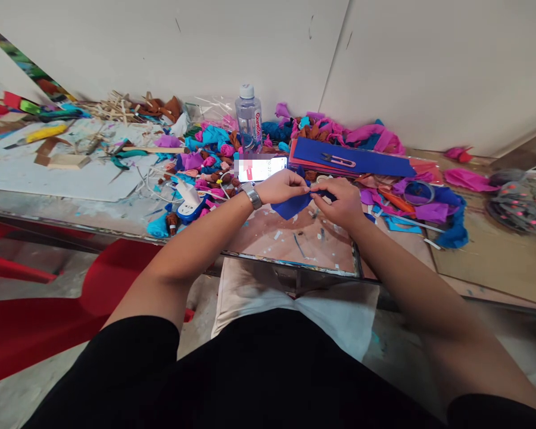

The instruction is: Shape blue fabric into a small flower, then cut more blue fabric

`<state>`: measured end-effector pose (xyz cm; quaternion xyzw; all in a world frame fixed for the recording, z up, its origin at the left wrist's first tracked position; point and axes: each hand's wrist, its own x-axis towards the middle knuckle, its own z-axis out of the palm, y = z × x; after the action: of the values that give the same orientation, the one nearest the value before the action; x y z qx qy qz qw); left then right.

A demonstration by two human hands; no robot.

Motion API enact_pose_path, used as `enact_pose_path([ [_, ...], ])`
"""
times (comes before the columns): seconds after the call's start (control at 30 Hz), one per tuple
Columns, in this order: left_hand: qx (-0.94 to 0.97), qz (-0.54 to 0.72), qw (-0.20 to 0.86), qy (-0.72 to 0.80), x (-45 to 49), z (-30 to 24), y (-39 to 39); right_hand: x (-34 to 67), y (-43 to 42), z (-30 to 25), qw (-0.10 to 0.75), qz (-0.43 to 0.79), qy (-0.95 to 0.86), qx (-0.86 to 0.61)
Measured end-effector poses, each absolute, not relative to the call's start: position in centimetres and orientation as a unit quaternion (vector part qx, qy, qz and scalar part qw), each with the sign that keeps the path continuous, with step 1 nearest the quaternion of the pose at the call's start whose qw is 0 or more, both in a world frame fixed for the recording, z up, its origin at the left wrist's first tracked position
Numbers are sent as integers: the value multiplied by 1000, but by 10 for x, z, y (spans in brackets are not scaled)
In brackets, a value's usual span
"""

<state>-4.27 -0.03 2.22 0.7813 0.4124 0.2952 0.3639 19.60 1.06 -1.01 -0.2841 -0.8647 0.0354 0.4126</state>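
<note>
Head | left hand (pixel 282 188), right hand (pixel 343 202) pinch 1 blue sheet (pixel 291 206) | 1 bottle (pixel 247 122)

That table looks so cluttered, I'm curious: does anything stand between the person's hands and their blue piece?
Nothing visible does: the left hand and right hand both pinch the blue piece; the phone is beyond them.
</note>
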Motion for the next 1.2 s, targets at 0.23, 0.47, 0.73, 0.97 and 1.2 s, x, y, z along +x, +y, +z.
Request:
enact_pose_path([
  [0.23,800,300,331,401,-41,19,2,195,9,-9,408,39,-865,-290],
  [0.47,841,316,207,387,-39,16,-2,193,8,-8,398,50,-860,-315],
  [0.73,870,306,82,379,-35,8,-6,192,12,-15,393,93,-855,-326],
  [0.97,881,298,47,364,-35,3,-3,191,14,-17,384,119,-856,-325],
  [1.2,882,289,39,370,-34,7,-6,189,13,-16,373,111,-860,-330],
])
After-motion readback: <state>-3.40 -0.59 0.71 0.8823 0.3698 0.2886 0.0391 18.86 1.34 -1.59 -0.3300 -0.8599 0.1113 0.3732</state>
